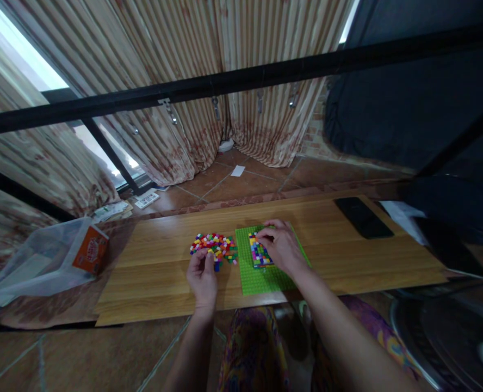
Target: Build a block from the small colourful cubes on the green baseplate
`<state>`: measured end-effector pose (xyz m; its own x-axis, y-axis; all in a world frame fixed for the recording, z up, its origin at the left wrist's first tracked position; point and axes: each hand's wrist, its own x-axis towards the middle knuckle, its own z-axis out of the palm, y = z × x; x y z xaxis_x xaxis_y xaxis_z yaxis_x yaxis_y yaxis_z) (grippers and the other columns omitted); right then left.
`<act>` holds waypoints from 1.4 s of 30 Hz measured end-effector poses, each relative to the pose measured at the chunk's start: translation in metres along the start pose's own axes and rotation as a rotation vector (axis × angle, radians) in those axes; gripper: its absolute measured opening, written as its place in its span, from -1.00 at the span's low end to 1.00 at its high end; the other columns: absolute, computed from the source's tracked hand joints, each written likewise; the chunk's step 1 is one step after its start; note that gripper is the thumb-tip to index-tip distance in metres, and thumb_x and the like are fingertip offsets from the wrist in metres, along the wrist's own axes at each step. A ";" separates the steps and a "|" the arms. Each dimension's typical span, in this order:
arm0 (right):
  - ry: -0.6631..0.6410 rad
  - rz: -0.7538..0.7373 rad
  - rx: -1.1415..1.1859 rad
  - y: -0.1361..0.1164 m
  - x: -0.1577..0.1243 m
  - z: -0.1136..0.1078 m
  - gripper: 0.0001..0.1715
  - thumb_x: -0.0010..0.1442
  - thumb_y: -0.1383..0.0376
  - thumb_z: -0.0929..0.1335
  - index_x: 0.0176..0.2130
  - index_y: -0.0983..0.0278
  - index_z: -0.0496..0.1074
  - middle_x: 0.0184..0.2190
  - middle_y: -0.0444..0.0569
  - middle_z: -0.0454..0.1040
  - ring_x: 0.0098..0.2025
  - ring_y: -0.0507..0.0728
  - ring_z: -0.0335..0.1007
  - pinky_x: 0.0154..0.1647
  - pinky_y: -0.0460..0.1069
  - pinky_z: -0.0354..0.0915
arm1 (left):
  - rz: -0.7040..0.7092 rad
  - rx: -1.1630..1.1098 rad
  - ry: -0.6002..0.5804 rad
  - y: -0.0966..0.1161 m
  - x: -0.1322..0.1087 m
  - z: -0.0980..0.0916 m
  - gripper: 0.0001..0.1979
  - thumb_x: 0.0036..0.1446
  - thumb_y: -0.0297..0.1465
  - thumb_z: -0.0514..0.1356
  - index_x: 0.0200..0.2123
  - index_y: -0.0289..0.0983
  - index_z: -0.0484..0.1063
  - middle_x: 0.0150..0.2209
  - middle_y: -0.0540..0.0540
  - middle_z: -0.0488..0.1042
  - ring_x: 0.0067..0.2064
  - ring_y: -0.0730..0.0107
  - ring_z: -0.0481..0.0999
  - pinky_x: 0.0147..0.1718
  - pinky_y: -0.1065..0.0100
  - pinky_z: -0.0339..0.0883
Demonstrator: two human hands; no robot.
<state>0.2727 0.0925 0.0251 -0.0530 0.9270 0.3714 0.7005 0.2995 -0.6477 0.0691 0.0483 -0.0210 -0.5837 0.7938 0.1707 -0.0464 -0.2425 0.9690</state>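
Forearms [339, 322] are extended, the left hand [202, 276] nearly pinched beside loose bricks [223, 245], the right hand [284, 249] likewise over a block [257, 255] on the baseplate [252, 280]; whether anything is gripped cannot be told.

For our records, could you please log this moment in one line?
left hand: at loose toy bricks; right hand: at brick build on green studded baseplate; grips: unclear

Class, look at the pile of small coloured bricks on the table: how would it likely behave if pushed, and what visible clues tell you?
The brick pile would probably spread apart, since its pieces look loose. Each piece seems tiny, so likely light. Their boxy shapes suggest sliding across the wooden table rather than rolling.
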 end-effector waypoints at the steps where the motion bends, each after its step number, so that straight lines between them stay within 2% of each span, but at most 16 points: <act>1: 0.004 0.020 0.016 0.001 0.000 0.002 -0.87 0.09 0.37 0.41 -0.42 0.17 0.58 -0.16 -0.02 0.43 -0.09 0.17 0.28 0.00 0.10 0.22 | 0.001 0.000 0.002 0.000 0.000 0.000 -0.80 -0.05 -0.28 0.33 -0.38 -0.28 0.50 -0.39 -0.01 0.49 -0.34 0.44 0.44 -0.28 0.42 0.29; 5: 0.010 0.073 0.103 0.005 0.000 0.005 -0.89 0.02 0.36 0.43 -0.36 0.18 0.57 -0.15 -0.03 0.42 -0.05 0.16 0.31 0.05 0.09 0.21 | -0.001 -0.004 -0.002 -0.001 0.000 0.000 -0.80 -0.04 -0.28 0.32 -0.37 -0.28 0.50 -0.39 -0.01 0.48 -0.35 0.46 0.43 -0.30 0.44 0.29; 7: 0.027 0.095 0.151 0.007 0.001 0.004 -0.83 0.02 0.30 0.43 -0.28 0.19 0.56 -0.14 -0.02 0.43 -0.03 0.16 0.32 0.06 0.10 0.22 | -0.001 -0.003 -0.007 -0.002 0.000 0.000 -0.80 -0.04 -0.27 0.31 -0.38 -0.28 0.50 -0.40 -0.01 0.48 -0.36 0.46 0.42 -0.31 0.44 0.29; 12: 0.101 0.123 0.171 0.010 0.004 0.004 -0.71 0.19 0.21 0.30 -0.15 0.28 0.50 -0.15 0.06 0.48 -0.01 0.18 0.34 0.08 0.12 0.21 | 0.002 -0.008 0.002 -0.003 0.001 0.000 -0.79 -0.04 -0.28 0.32 -0.35 -0.28 0.51 -0.38 -0.01 0.49 -0.34 0.45 0.43 -0.27 0.42 0.30; 18: -0.005 0.147 0.068 0.007 0.004 0.014 -0.69 0.21 0.21 0.28 -0.15 0.31 0.50 -0.16 0.11 0.51 -0.08 0.19 0.40 0.00 0.09 0.27 | 0.011 0.019 0.002 -0.003 0.001 0.000 -0.78 -0.05 -0.27 0.31 -0.37 -0.29 0.49 -0.40 -0.01 0.48 -0.35 0.45 0.43 -0.29 0.42 0.30; 24: -0.056 0.187 0.035 0.006 0.006 0.016 -0.72 0.17 0.19 0.33 -0.19 0.28 0.53 -0.18 0.08 0.52 -0.14 0.18 0.43 -0.07 0.06 0.29 | 0.010 0.052 -0.004 0.001 0.000 0.000 -0.78 -0.05 -0.27 0.30 -0.38 -0.30 0.47 -0.41 -0.01 0.48 -0.36 0.46 0.43 -0.31 0.42 0.30; 31: -0.048 0.204 0.083 0.004 0.006 0.016 -0.78 0.14 0.19 0.36 -0.26 0.24 0.54 -0.23 0.03 0.53 -0.19 0.15 0.42 -0.12 0.04 0.29 | 0.035 0.047 -0.006 -0.001 0.000 -0.001 -0.78 -0.04 -0.26 0.30 -0.37 -0.29 0.48 -0.41 -0.01 0.48 -0.37 0.47 0.43 -0.31 0.43 0.31; 38: -0.052 0.186 0.117 0.003 0.005 0.017 -0.80 0.13 0.21 0.36 -0.27 0.23 0.54 -0.24 0.03 0.52 -0.16 0.16 0.42 -0.09 0.05 0.28 | 0.038 0.110 -0.022 0.003 -0.002 -0.001 -0.74 -0.02 -0.22 0.27 -0.34 -0.29 0.46 -0.39 -0.03 0.47 -0.35 0.44 0.43 -0.31 0.41 0.32; 42: 0.028 0.168 0.223 0.002 0.008 0.012 -0.75 0.18 0.18 0.32 -0.24 0.25 0.53 -0.23 0.06 0.54 -0.15 0.17 0.43 -0.07 0.07 0.28 | 0.078 0.109 -0.028 0.001 0.000 -0.003 -0.74 0.02 -0.21 0.25 -0.31 -0.28 0.44 -0.38 -0.03 0.46 -0.35 0.44 0.42 -0.33 0.43 0.31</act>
<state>0.2651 0.1034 0.0185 0.0720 0.9622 0.2628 0.5240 0.1877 -0.8308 0.0669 0.0460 -0.0204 -0.5591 0.7906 0.2497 0.0875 -0.2433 0.9660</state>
